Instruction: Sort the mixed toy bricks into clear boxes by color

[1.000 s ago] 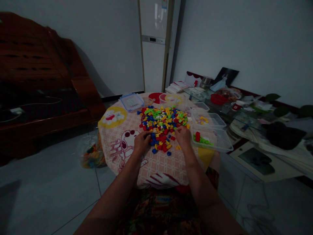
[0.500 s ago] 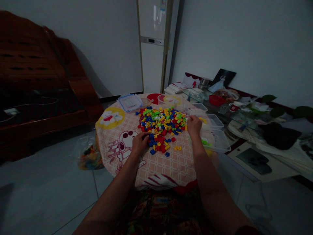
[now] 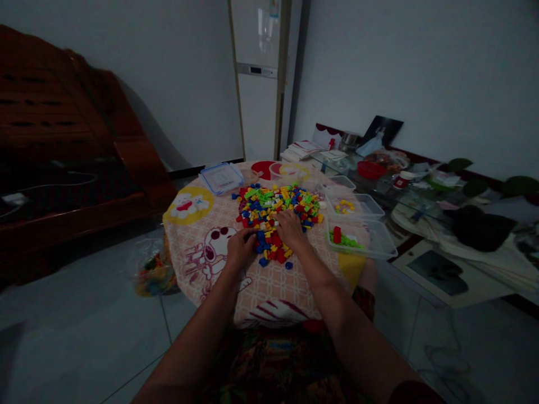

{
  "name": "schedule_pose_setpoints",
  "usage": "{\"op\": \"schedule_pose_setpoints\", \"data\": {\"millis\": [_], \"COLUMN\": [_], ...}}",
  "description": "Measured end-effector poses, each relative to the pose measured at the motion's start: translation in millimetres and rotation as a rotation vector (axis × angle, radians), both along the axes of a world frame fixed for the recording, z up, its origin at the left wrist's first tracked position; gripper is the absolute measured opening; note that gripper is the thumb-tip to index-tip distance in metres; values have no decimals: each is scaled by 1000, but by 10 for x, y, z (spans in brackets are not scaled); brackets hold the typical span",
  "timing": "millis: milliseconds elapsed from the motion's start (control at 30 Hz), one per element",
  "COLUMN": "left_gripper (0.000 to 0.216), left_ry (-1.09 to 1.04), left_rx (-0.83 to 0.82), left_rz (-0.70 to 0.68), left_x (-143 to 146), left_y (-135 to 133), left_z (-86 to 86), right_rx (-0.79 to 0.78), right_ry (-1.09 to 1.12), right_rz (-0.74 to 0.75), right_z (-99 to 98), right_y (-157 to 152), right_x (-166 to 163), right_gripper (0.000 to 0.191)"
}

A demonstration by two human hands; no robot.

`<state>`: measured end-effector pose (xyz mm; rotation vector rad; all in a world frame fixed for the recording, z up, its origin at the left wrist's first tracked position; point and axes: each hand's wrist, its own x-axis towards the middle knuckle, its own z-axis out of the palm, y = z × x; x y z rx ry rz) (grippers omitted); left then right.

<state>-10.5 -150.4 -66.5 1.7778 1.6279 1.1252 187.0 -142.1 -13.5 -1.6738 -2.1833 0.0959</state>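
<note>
A heap of small plastic building bricks (image 3: 273,203) in red, blue, yellow, green and white lies on the cloth-covered round table (image 3: 269,286). My left hand (image 3: 241,246) rests at the heap's near left side, beside blue bricks (image 3: 261,241), its fingers curved with a gap at the thumb. My right hand (image 3: 290,228) reaches over the middle of the heap, fingers apart among the bricks; anything under its fingertips is hidden. To the right, a clear plastic box (image 3: 381,241) contains green bricks (image 3: 347,240) and a red brick (image 3: 337,234). Another clear box (image 3: 370,206) behind it holds yellow pieces (image 3: 345,206).
A blue-rimmed clear lid (image 3: 222,178) lies at the table's back left, near a round clear tub (image 3: 275,170). On the right stands a cluttered glass-topped table (image 3: 362,182). A bag of colourful things (image 3: 154,275) sits on the floor at left, before a wooden bench (image 3: 84,207).
My right hand has moved left from beside the clear boxes onto the heap. Its forearm now covers the loose yellow pieces in front. My left hand has stayed almost still.
</note>
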Motion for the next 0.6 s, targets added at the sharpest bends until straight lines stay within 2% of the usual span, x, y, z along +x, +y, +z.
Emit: {"op": "schedule_pose_setpoints", "data": {"millis": [100, 233, 333, 500, 600], "left_gripper": [34, 33, 33, 33, 34], "left_ry": [-1, 5, 8, 15, 15], "left_rx": [-8, 3, 18, 22, 4], "left_rz": [-6, -6, -2, -9, 0], "left_x": [-2, -7, -8, -7, -3], "left_y": [-3, -9, -12, -6, 1], "left_z": [-9, -7, -7, -23, -27], "right_rx": [24, 65, 67, 100, 151], "right_ry": [37, 53, 39, 84, 96], "right_rz": [7, 9, -64, -202, -388], "right_z": [-61, -143, -148, 11, 167], "right_y": [-158, -334, -394, -349, -230], "right_x": [118, 294, 433, 739, 1026], "right_gripper": [45, 26, 19, 23, 26]}}
